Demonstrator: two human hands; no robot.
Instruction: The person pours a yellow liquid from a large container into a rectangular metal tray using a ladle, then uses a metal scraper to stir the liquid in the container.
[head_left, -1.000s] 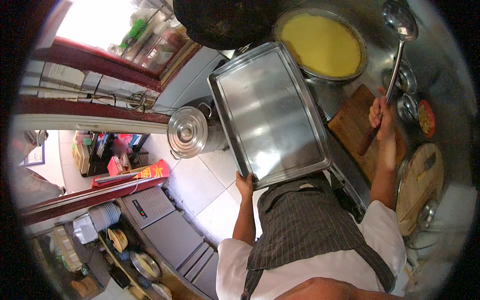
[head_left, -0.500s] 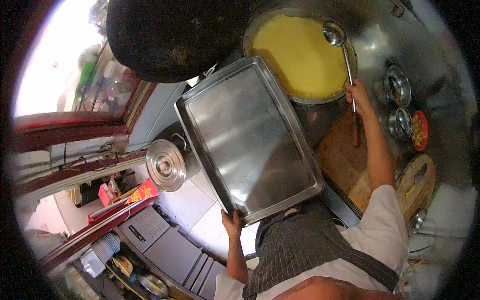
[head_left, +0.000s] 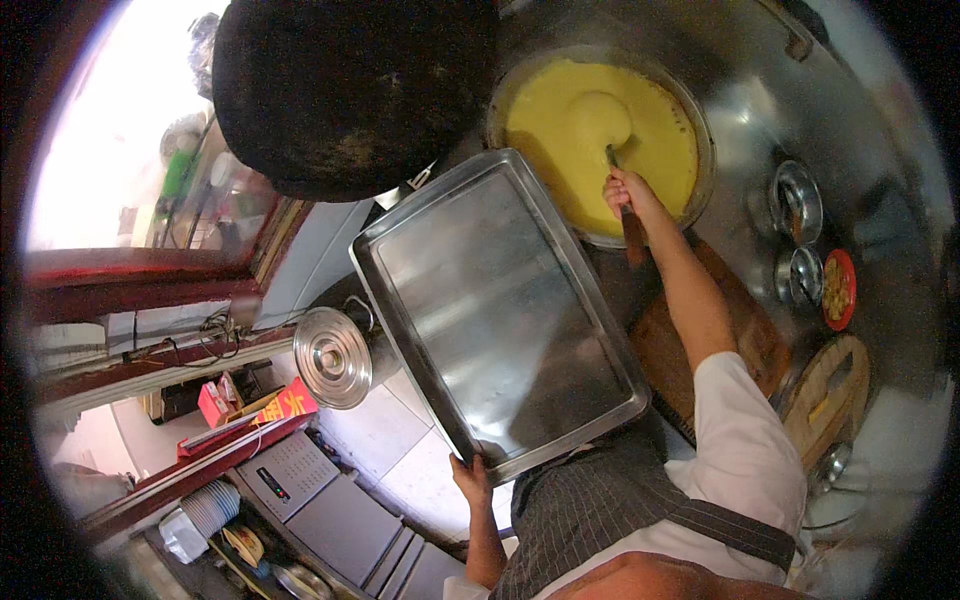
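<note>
My right hand is closed round the handle of a long ladle. The ladle's bowl is down in the yellow liquid and coated with it. That liquid fills a wide round pot at the far side. Close by on the left, my left hand grips the near left corner of a large rectangular metal tray, its fingers partly hidden by the rim. The tray's inside is bare shiny metal, and its far corner comes up beside the pot.
A big dark round object stands left of the pot. Metal bowls and a red dish of small pieces sit at the right, near a round wooden board. A brown board lies under my right arm. A lidded metal pot stands left.
The ladle has gone from above the pot's right side down into the yellow liquid, as my right hand moved left. My left hand still holds the tray.
</note>
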